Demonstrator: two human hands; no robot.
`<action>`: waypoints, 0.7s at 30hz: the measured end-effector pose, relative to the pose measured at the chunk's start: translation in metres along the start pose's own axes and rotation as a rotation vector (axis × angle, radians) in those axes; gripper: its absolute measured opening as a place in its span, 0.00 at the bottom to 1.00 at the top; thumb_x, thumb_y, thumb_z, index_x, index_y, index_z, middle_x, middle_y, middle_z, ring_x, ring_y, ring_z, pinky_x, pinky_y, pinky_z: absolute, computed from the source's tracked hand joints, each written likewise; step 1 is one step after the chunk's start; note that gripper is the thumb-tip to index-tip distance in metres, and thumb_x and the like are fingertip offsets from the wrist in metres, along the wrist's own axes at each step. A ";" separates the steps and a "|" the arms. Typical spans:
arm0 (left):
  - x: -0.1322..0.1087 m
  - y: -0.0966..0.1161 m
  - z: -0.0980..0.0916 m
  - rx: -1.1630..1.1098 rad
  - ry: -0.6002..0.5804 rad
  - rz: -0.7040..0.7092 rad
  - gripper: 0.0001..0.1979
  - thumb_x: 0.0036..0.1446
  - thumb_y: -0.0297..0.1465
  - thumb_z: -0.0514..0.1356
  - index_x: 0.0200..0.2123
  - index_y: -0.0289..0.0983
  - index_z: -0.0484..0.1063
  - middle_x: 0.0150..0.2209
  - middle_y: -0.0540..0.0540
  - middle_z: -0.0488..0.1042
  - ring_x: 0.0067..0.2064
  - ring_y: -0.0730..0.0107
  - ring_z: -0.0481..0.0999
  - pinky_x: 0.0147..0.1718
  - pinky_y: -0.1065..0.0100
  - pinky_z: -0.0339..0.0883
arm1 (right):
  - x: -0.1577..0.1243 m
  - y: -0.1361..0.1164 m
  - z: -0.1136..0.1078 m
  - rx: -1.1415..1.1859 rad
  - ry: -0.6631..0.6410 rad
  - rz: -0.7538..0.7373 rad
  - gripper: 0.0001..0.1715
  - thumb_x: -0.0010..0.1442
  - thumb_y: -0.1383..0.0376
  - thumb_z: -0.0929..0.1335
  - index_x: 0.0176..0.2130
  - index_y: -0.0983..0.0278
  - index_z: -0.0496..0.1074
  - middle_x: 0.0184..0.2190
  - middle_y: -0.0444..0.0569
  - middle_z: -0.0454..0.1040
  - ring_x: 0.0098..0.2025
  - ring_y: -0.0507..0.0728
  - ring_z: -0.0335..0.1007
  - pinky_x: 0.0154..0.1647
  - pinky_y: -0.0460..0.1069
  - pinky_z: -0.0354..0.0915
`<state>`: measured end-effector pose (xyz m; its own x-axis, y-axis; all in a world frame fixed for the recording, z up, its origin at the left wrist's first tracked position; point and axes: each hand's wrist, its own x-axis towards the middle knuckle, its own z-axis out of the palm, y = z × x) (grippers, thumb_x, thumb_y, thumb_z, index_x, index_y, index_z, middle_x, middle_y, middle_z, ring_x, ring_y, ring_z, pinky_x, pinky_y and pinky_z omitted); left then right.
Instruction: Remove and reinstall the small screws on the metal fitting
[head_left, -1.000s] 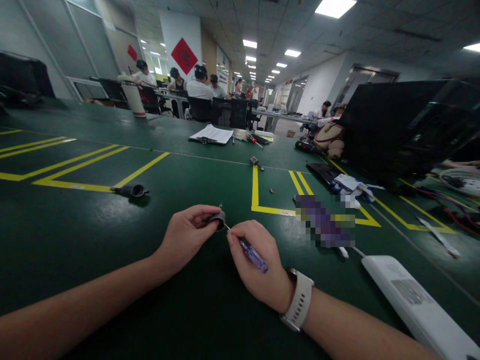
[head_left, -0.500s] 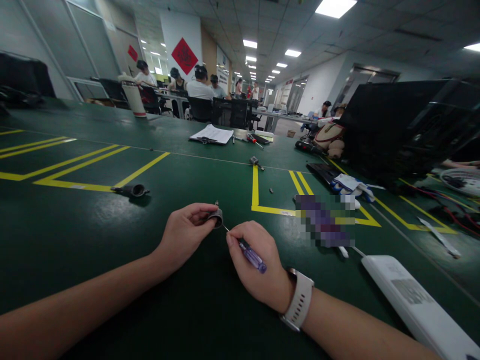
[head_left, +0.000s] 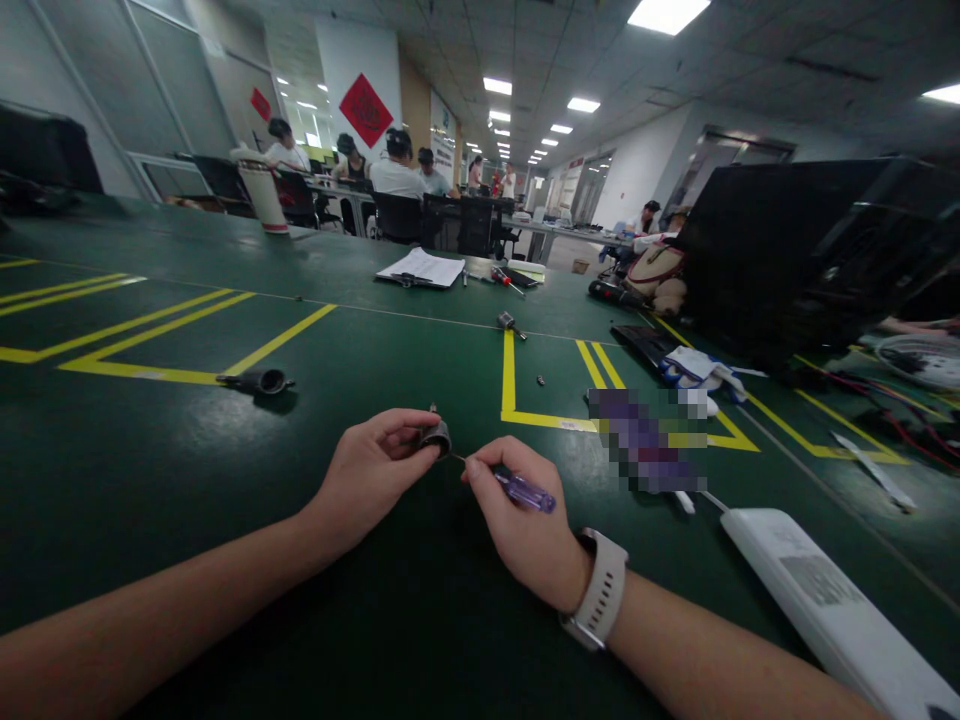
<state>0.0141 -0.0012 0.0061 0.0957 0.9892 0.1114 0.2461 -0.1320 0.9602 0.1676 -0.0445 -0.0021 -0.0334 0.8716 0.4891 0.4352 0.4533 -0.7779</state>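
Holds a cup-shaped part (head_left: 438, 440) in the left hand (head_left: 367, 465), thumb and fingers clamped on its wall, at 10 o'clock from the right hand (head_left: 525, 525). Turns its round mouth toward 4 o'clock and partly toward the wearer; carries a thin stub at the rim, pointing to 12 o'clock. Shows dull grey, metal-looking walls around a dark hollow; rear end hidden by the fingers.

Grips a screwdriver (head_left: 529, 492) in the right hand, thumb and curled fingers closed on it. Slants along its long axis, blade between 9 and 10 o'clock and aimed at the mouth of the cup-shaped part, handle end between 3 and 4 o'clock. Combines a thin metal shaft with a translucent, ridged purple handle. Contact at the blade tip: not possible to tell.

At 10 o'clock from the left hand, on the smooth, dark green table (head_left: 187, 470): a black conical part (head_left: 262, 382), long axis nearly level, narrow end toward 9 o'clock, round open mouth toward 3 o'clock. At 12 o'clock from the right hand: a tiny metallic piece (head_left: 540, 380), too small to identify; beyond it, a grey blocky fitting (head_left: 506, 320), stem pointing to 4 o'clock.
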 end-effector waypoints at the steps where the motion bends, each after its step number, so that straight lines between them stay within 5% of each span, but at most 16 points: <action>1: -0.001 0.001 0.000 -0.006 -0.006 -0.006 0.16 0.41 0.30 0.64 0.38 0.35 0.73 0.38 0.46 0.79 0.41 0.63 0.78 0.44 0.61 0.71 | 0.000 -0.001 -0.001 0.006 0.011 0.007 0.08 0.56 0.70 0.64 0.26 0.65 0.68 0.22 0.42 0.67 0.26 0.50 0.65 0.28 0.46 0.61; 13: -0.010 0.012 0.000 -0.036 -0.058 0.019 0.15 0.42 0.28 0.64 0.37 0.37 0.74 0.38 0.47 0.78 0.40 0.65 0.77 0.43 0.63 0.72 | 0.007 -0.008 -0.014 0.078 0.000 -0.058 0.10 0.55 0.70 0.63 0.23 0.66 0.67 0.20 0.44 0.66 0.23 0.50 0.62 0.26 0.46 0.58; 21: -0.010 0.018 -0.001 -0.021 -0.016 0.015 0.14 0.41 0.28 0.65 0.36 0.36 0.75 0.36 0.48 0.79 0.38 0.67 0.77 0.40 0.66 0.73 | 0.002 -0.009 -0.013 -0.020 -0.027 -0.248 0.07 0.55 0.73 0.64 0.25 0.67 0.65 0.23 0.44 0.66 0.26 0.49 0.62 0.29 0.46 0.58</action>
<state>0.0170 -0.0131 0.0221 0.1150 0.9859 0.1215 0.2245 -0.1450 0.9636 0.1752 -0.0492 0.0107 -0.1656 0.7387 0.6534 0.4287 0.6506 -0.6269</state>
